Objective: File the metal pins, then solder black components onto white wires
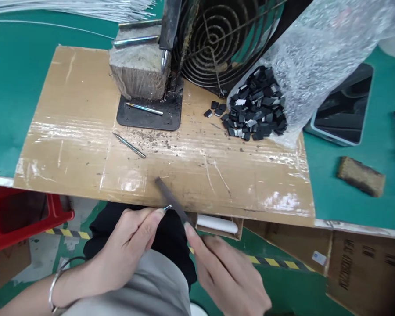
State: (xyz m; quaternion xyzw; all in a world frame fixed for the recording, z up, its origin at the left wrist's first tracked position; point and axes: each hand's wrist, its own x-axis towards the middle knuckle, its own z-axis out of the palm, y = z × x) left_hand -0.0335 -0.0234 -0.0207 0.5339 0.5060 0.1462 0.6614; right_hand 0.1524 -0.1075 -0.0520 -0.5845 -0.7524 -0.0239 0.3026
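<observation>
My left hand (131,241) is closed in a pinch around a soldering iron tip (167,207); only its shiny end pokes out past the thumb. In my right hand (224,272) is a flat metal file (171,196), its blade slanting up and left over the cardboard's front edge. The blade runs close beside the held tip; whether they touch I cannot tell. Another soldering iron tip (129,145) lies on the cardboard sheet (75,145). One more tip (145,109) rests on the black base plate (148,123).
A soldering iron (169,26) leans at a grimy block (136,79), beside a fan with a wire guard (213,44). Small black connectors (256,105) spill from a plastic bag (303,61). To the right are a dark-topped device (344,103) and a brown sponge-like block (361,176). A red stool (55,208) stands left.
</observation>
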